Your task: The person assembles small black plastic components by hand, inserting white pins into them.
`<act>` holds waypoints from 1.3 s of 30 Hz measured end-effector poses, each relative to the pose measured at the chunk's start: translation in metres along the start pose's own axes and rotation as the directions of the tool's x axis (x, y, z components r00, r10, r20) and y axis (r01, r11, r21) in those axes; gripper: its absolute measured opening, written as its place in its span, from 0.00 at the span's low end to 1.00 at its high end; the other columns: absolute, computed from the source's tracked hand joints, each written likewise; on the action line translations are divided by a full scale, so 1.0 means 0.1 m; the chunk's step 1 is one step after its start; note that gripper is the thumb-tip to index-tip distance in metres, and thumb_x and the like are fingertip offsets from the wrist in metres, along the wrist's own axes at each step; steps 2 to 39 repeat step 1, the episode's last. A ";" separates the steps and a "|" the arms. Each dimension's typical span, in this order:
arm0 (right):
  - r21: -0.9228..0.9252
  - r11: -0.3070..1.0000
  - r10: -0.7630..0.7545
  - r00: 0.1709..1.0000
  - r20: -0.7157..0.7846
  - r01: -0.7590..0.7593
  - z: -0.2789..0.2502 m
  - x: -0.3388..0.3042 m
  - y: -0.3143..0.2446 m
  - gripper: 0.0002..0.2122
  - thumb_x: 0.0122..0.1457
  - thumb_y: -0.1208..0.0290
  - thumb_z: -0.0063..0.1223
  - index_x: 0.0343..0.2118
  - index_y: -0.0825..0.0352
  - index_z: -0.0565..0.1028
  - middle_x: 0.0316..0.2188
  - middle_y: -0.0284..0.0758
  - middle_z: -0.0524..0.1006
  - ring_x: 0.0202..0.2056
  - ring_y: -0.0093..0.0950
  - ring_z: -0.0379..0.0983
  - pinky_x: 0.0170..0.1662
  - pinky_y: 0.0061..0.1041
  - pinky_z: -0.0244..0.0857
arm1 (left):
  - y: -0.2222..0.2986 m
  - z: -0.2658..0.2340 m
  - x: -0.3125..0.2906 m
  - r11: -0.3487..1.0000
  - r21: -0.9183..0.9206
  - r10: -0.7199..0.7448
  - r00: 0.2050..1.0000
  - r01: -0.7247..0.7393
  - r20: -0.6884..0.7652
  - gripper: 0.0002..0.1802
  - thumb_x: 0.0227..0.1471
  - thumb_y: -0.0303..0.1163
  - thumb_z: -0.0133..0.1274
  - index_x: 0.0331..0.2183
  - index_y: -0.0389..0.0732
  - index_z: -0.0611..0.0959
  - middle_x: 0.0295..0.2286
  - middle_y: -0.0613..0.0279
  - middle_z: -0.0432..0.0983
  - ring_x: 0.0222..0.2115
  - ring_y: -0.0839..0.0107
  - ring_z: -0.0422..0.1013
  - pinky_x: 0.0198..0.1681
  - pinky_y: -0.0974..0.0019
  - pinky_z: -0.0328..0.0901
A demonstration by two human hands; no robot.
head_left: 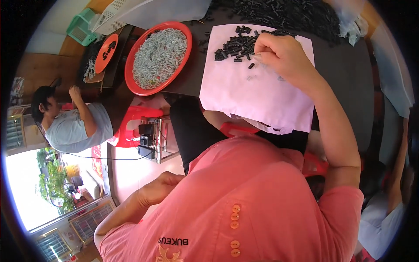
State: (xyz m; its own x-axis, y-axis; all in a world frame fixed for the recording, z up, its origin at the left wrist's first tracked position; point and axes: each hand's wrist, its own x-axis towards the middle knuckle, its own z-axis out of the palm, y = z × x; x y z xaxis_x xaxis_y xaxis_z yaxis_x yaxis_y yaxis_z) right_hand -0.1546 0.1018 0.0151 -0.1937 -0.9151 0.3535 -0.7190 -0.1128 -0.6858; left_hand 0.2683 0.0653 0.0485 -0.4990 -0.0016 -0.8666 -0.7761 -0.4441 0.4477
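Note:
My right hand [283, 56] reaches over a pale pink cloth [257, 94] that lies over the table's edge. Its fingers are bent and pressed together at a pile of small black plastic pieces [235, 46]; what they hold, if anything, is hidden. One loose black piece [251, 66] lies just apart from the pile. My left hand [161, 187] is drawn back low at my side against my pink shirt, its fingers curled inward and mostly hidden by the shirt.
A red round basin [188, 56] full of small clear pieces stands on the dark table [345, 83], left of the cloth. A large black heap [288, 15] lies behind. Another person [78, 126] sits at the left by an orange plate [107, 50]; a sleeve [379, 222] shows at the right.

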 end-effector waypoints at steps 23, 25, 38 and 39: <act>0.016 0.999 -0.040 0.999 -0.023 0.041 -0.02 0.00 0.03 0.03 0.51 0.77 0.52 0.26 0.68 0.70 0.15 0.33 0.65 0.18 0.21 0.58 0.23 0.24 0.55 | 0.03 0.02 0.00 1.000 0.003 -0.007 1.000 0.007 0.004 0.21 0.56 0.27 0.55 0.53 0.45 0.78 0.45 0.55 0.77 0.46 0.72 0.71 0.52 0.68 0.65; 0.016 0.999 -0.040 0.999 -0.023 0.041 -0.02 0.00 0.03 0.03 0.51 0.77 0.52 0.26 0.68 0.70 0.15 0.33 0.65 0.18 0.21 0.58 0.23 0.24 0.55 | 0.03 0.02 0.00 1.000 0.003 -0.007 1.000 0.007 0.004 0.21 0.56 0.27 0.55 0.53 0.45 0.78 0.45 0.55 0.77 0.46 0.72 0.71 0.52 0.68 0.65; 0.016 0.999 -0.040 0.999 -0.023 0.041 -0.02 0.00 0.03 0.03 0.51 0.77 0.52 0.26 0.68 0.70 0.15 0.33 0.65 0.18 0.21 0.58 0.23 0.24 0.55 | 0.03 0.02 0.00 1.000 0.003 -0.007 1.000 0.007 0.004 0.21 0.56 0.27 0.55 0.53 0.45 0.78 0.45 0.55 0.77 0.46 0.72 0.71 0.52 0.68 0.65; 0.016 0.999 -0.040 0.999 -0.023 0.041 -0.02 0.00 0.03 0.03 0.51 0.77 0.52 0.26 0.68 0.70 0.15 0.33 0.65 0.18 0.21 0.58 0.23 0.24 0.55 | 0.03 0.02 0.00 1.000 0.003 -0.007 1.000 0.007 0.004 0.21 0.56 0.27 0.55 0.53 0.45 0.78 0.45 0.55 0.77 0.46 0.72 0.71 0.52 0.68 0.65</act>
